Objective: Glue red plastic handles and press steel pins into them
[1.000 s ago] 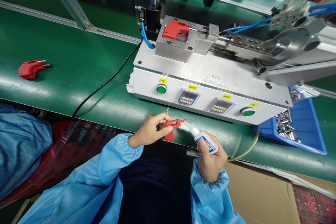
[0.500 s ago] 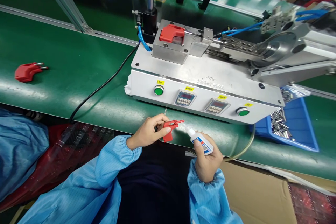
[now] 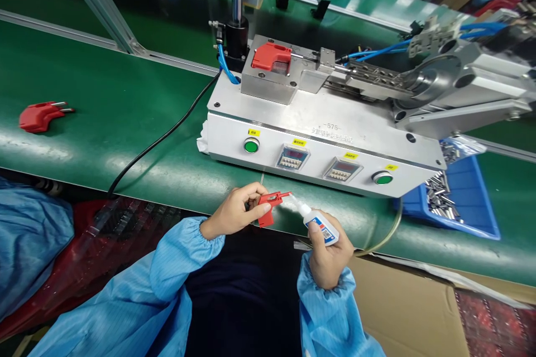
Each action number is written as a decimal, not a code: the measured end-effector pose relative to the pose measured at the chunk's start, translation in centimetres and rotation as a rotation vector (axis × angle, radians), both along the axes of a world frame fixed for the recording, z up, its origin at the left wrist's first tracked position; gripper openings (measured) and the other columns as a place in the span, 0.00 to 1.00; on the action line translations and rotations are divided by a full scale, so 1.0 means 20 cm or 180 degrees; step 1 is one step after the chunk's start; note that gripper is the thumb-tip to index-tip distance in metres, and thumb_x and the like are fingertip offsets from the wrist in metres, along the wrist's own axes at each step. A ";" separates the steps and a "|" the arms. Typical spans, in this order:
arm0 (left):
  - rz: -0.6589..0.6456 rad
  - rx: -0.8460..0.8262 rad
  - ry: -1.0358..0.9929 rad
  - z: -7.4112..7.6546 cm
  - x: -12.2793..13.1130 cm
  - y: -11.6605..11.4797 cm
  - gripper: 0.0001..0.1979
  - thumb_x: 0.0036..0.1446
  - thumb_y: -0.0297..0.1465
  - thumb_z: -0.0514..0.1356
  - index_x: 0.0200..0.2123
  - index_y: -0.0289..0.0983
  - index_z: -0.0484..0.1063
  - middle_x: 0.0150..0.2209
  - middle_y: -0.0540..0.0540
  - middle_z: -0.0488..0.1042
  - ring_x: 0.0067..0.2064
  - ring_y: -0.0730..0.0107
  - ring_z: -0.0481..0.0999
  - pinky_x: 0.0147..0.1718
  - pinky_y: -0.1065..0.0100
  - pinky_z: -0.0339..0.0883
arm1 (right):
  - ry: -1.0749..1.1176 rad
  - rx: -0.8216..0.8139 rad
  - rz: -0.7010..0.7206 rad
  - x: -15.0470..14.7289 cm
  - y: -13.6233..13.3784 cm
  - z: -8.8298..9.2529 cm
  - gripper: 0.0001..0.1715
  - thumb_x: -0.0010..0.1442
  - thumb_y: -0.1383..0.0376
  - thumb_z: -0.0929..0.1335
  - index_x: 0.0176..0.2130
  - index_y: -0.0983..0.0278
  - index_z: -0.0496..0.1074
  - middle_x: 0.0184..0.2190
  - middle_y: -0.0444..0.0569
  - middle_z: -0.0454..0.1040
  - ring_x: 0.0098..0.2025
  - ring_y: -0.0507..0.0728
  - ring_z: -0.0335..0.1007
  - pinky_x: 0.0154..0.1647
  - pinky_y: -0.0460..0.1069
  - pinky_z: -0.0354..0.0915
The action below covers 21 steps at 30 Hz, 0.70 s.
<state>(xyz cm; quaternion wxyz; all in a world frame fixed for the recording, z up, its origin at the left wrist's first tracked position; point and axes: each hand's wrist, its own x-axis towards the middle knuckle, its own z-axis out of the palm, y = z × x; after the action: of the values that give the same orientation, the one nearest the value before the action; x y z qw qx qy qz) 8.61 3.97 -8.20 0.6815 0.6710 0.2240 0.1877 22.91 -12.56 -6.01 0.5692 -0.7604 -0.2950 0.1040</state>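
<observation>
My left hand (image 3: 234, 210) is closed around a small red plastic plug housing (image 3: 268, 203), held just over the near edge of the green belt. My right hand (image 3: 329, 256) grips a small white glue bottle (image 3: 319, 225) with a blue label. The bottle's nozzle points up-left and touches the tip of the red housing. Behind both hands stands a silver press machine (image 3: 326, 139) with two green buttons and two counters. Another red housing (image 3: 271, 57) sits in the machine's metal fixture.
A finished red plug with two pins (image 3: 37, 116) lies far left on the green belt (image 3: 104, 106). A black cable (image 3: 159, 139) runs from the machine toward me. A blue tray of metal pins (image 3: 456, 198) sits at right. A cardboard box (image 3: 419, 307) is below right.
The view has drifted slightly, so everything sits a little left and lower. Both hands keep the same hold, with the nozzle still at the housing's tip.
</observation>
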 end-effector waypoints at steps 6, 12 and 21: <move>0.0018 0.0048 -0.0044 0.00 0.00 0.00 0.13 0.66 0.42 0.63 0.39 0.37 0.74 0.26 0.52 0.73 0.27 0.72 0.68 0.29 0.71 0.61 | -0.0018 -0.0034 0.0075 0.00 0.00 -0.01 0.19 0.63 0.50 0.74 0.37 0.63 0.81 0.30 0.48 0.78 0.27 0.54 0.69 0.27 0.49 0.66; 0.0009 0.0007 -0.0008 0.00 0.00 -0.01 0.12 0.65 0.41 0.63 0.39 0.37 0.74 0.27 0.51 0.73 0.28 0.72 0.68 0.30 0.71 0.62 | 0.0029 -0.0056 0.0096 0.01 -0.01 -0.01 0.19 0.63 0.50 0.74 0.38 0.63 0.81 0.31 0.47 0.78 0.28 0.54 0.69 0.30 0.50 0.67; -0.0016 -0.0119 0.0069 -0.04 -0.02 -0.02 0.12 0.65 0.40 0.64 0.41 0.37 0.75 0.30 0.50 0.77 0.30 0.70 0.72 0.32 0.71 0.64 | 0.1036 0.0258 0.0349 0.13 -0.07 -0.04 0.20 0.62 0.49 0.74 0.45 0.60 0.77 0.37 0.50 0.83 0.41 0.62 0.80 0.45 0.56 0.74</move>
<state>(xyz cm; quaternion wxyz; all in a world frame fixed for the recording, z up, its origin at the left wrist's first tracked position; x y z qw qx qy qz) 8.29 3.47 -8.94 0.6918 0.6607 0.2331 0.1745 25.46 -14.05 -6.89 0.6330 -0.6928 -0.2439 0.2446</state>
